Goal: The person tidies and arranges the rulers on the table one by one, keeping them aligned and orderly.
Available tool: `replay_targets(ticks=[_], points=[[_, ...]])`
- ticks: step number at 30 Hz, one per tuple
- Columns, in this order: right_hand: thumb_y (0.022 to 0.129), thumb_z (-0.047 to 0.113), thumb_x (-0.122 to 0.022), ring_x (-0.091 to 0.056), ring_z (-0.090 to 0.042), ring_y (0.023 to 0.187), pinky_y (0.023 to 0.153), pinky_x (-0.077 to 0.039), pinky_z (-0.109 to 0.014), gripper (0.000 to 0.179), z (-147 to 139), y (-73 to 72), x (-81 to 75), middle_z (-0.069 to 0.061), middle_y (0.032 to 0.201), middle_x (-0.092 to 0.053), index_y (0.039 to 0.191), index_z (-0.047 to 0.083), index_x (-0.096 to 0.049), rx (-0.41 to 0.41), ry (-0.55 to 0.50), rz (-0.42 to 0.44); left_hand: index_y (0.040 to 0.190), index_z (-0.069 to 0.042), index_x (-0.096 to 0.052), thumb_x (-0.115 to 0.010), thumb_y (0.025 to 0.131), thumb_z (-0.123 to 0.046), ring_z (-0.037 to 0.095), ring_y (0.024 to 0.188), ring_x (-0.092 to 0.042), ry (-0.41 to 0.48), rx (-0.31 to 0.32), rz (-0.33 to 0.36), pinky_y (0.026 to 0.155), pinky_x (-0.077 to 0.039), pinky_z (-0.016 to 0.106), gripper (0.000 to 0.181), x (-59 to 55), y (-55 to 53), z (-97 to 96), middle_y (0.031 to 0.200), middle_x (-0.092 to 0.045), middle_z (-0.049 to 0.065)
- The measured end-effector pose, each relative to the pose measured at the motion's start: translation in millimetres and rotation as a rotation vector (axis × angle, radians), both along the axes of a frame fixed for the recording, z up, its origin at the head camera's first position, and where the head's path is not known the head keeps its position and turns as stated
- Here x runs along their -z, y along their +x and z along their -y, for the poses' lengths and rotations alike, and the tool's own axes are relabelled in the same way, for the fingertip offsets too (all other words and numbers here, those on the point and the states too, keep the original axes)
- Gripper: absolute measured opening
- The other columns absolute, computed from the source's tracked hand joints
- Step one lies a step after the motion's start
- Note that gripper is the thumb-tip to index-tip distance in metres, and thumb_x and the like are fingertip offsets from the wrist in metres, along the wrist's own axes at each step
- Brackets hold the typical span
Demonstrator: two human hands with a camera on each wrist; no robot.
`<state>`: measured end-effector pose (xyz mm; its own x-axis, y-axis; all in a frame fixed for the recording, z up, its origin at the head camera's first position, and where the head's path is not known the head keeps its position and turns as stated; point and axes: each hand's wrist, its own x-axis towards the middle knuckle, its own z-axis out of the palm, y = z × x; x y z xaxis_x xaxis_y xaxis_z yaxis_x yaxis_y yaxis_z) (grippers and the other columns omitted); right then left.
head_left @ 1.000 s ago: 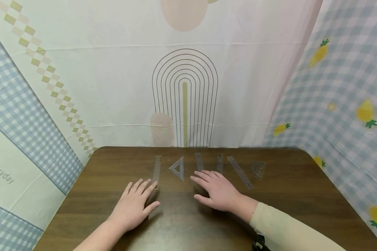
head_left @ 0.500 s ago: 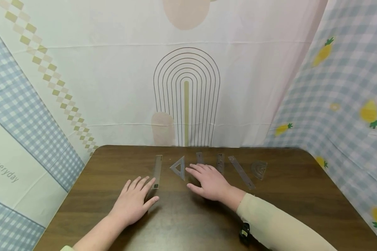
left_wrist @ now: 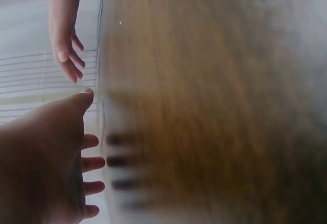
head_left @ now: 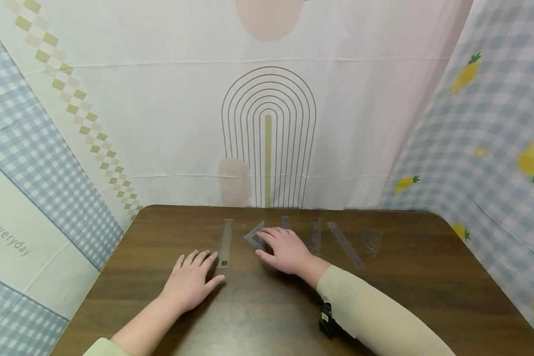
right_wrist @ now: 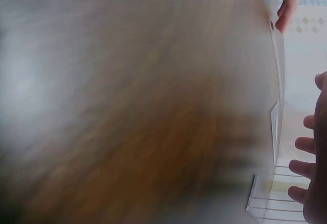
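Note:
My right hand [head_left: 284, 249] hovers over the table with fingers loosely straight, its fingertips overlapping the right side of a clear triangular set square [head_left: 254, 230] in the head view. Part of a short clear ruler [head_left: 285, 220] is hidden behind that hand. The left hand [head_left: 190, 279] is spread palm down, index fingertip beside the lower end of a longer clear ruler [head_left: 225, 242]. Shadows lie below its fingers [left_wrist: 93, 163] in the left wrist view. In the right wrist view, the right hand's fingers [right_wrist: 302, 169] are extended and hold nothing.
Right of the right hand lie a ruler with cut-out holes [head_left: 315, 235], a slanted clear ruler [head_left: 345, 244] and a clear protractor [head_left: 372, 241]. They form a row along the back of the brown wooden table [head_left: 258, 316]. A printed curtain [head_left: 173, 123] hangs behind it.
My right hand has moved left and slightly away from me, from in front of the middle rulers to the set square. The left hand stays nearly still; the view has shifted slightly.

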<state>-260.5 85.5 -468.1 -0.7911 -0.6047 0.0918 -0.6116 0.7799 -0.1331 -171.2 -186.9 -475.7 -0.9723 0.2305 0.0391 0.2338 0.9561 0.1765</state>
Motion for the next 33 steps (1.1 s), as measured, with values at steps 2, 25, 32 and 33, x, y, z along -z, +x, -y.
replay_targets(ticks=[2, 25, 32, 33], points=[[0.101, 0.06, -0.04, -0.043, -0.027, 0.137, 0.112, -0.033, -0.049, 0.062, 6, -4.8, 0.5, -0.003, 0.15, -0.047, 0.15, 0.022, -0.046, 0.001, 0.002, 0.002, 0.148, -0.014, -0.049, -0.053, 0.096, -0.058, 0.043, 0.14, -0.035, -0.005, -0.007, 0.003, 0.113, -0.02, 0.065, 0.068, 2.1, -2.6, 2.1, 0.149, -0.047, 0.014], [0.101, 0.056, -0.044, -0.041, -0.023, 0.139, 0.116, -0.027, -0.046, 0.061, 68, -49.7, -3.7, -0.003, 0.149, -0.048, 0.149, 0.019, -0.048, 0.05, 0.102, 0.046, 0.147, -0.012, -0.05, -0.057, 0.096, -0.054, 0.042, 0.141, -0.033, -0.038, -0.014, 0.022, 0.113, -0.02, 0.064, 0.066, 1.1, -18.6, 8.7, 0.151, -0.043, 0.015], [0.101, 0.057, -0.043, -0.038, -0.025, 0.141, 0.116, -0.026, -0.048, 0.062, 84, -54.0, 0.4, -0.004, 0.152, -0.044, 0.15, 0.02, -0.045, 0.094, 0.146, 0.064, 0.147, -0.013, -0.05, -0.057, 0.095, -0.054, 0.041, 0.141, -0.033, -0.056, -0.012, 0.02, 0.113, -0.021, 0.063, 0.066, 2.8, -21.1, 8.4, 0.15, -0.044, 0.014], [0.101, 0.057, -0.043, -0.038, -0.025, 0.141, 0.116, -0.026, -0.048, 0.062, 86, -54.8, 1.5, -0.004, 0.152, -0.044, 0.15, 0.02, -0.045, 0.099, 0.15, 0.062, 0.147, -0.013, -0.05, -0.058, 0.095, -0.054, 0.041, 0.141, -0.033, -0.058, -0.012, 0.021, 0.113, -0.021, 0.063, 0.066, 3.1, -21.3, 8.3, 0.15, -0.044, 0.014]])
